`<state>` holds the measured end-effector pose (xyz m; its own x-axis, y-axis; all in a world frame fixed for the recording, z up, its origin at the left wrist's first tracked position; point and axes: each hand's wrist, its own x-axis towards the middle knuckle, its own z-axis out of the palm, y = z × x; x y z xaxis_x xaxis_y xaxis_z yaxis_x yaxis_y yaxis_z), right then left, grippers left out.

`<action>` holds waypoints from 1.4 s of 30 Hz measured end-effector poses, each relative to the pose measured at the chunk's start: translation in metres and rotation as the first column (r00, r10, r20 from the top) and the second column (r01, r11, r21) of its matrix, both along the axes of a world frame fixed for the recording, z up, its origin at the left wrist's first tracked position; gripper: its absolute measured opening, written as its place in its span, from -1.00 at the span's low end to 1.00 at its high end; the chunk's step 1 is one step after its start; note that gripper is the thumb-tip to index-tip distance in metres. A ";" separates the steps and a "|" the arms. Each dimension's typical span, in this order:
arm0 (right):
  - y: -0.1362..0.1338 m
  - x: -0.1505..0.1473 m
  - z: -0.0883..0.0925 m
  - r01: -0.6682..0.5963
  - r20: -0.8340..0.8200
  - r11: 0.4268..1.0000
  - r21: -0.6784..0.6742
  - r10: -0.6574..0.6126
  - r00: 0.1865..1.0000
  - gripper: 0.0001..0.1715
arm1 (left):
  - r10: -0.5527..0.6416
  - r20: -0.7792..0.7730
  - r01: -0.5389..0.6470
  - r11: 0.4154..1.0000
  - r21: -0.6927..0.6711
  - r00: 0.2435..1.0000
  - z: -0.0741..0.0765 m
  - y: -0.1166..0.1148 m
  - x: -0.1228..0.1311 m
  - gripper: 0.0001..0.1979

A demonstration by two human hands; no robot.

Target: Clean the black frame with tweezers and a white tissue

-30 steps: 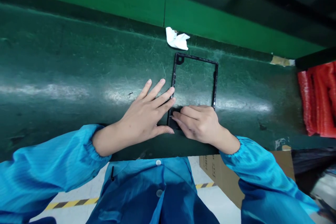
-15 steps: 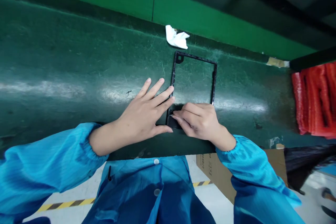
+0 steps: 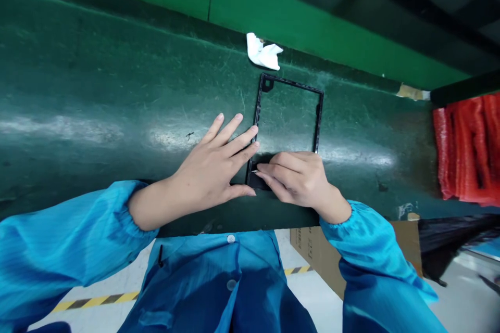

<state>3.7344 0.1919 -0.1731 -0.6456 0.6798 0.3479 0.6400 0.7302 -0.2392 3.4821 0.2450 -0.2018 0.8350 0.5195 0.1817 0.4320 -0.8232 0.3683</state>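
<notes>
A thin black rectangular frame (image 3: 318, 124) lies flat on the green bench, with a wider solid part at its near end. My left hand (image 3: 209, 169) rests spread, two fingertips against the frame's left side and the thumb by its near left corner. Over the near end, my right hand (image 3: 300, 177) is closed in a pinch. A small thin pale sliver (image 3: 254, 171), like a blade tip, pokes out past its fingertips above the solid part. The rest of that piece is hidden in the fingers.
Behind the frame lies a crumpled white tissue (image 3: 266, 56). Red bubble wrap (image 3: 464, 151) is heaped at the right end of the bench (image 3: 97, 83). A cardboard box (image 3: 324, 260) stands below the front edge. A small black scrap (image 3: 189, 136) sits left of my hand.
The view has shifted very slightly. Both hands stay in nearly the same place on the frame, and the sliver still shows at my right fingertips.
</notes>
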 end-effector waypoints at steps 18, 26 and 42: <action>0.000 -0.009 0.003 0.007 0.141 0.997 0.078 -0.018 0.990 -0.80 | 0.004 -0.024 -0.004 1.000 0.003 1.000 -0.002 0.001 0.000 -0.06; -0.002 -0.011 0.001 -0.050 0.118 0.996 0.068 0.042 0.992 -0.69 | 0.006 -0.029 -0.005 1.000 0.025 1.000 -0.002 0.001 0.000 -0.06; -0.004 -0.008 0.000 0.068 0.122 0.996 0.060 -0.075 0.990 -0.86 | 0.001 0.031 0.000 0.999 -0.039 1.000 -0.001 0.002 0.001 -0.12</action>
